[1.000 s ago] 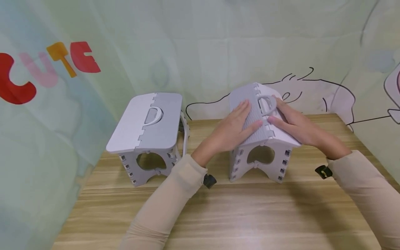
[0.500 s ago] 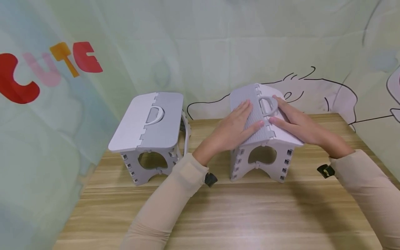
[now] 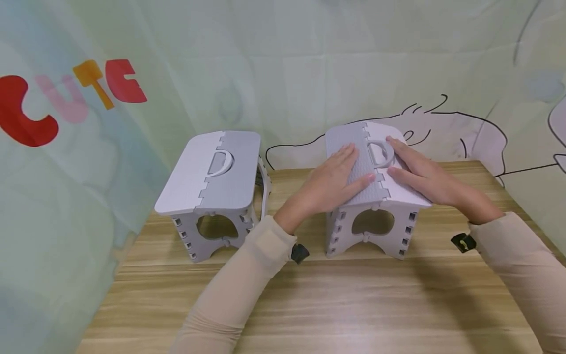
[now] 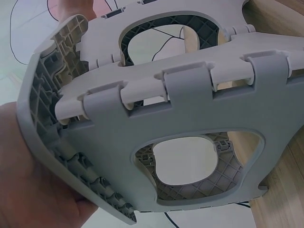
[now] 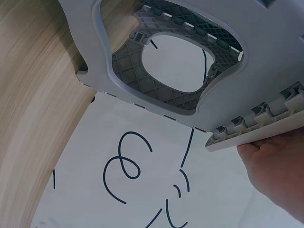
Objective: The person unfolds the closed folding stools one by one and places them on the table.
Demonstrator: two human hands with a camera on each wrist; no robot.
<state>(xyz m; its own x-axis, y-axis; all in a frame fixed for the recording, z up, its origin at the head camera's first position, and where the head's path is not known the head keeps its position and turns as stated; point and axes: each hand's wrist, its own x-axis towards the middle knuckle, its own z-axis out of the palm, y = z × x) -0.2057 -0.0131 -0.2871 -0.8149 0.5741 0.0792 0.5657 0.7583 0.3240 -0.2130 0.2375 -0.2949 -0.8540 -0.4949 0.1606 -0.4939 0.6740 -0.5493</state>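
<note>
Two grey-and-white plastic folding stools stand side by side in the head view. On the right stool (image 3: 345, 136), the two halves of the seat meet in a low ridge. My left hand (image 3: 328, 185) lies with straight fingers on the textured grey half. The white half is under my right hand (image 3: 422, 178), whose fingers are extended beside the carry handle (image 3: 387, 154). Both palms press from above, without gripping. In the left wrist view, the hinged side panel (image 4: 114, 137) appears beneath the seat; the right wrist view shows the opposite side panel (image 5: 256, 71).
The left stool (image 3: 230, 189) stands unfolded with a flat seat, near my left forearm. Both stools rest on a wood-grain table (image 3: 336, 305). A printed cloth (image 3: 287, 88) hangs close behind and along the left. Small black devices (image 3: 299, 253) sit at the cuffs.
The right stool's seat has sunk from a steeper peak to a flatter one, and its front legs look spread slightly wider. Both hands have stayed on it, moving down with the halves.
</note>
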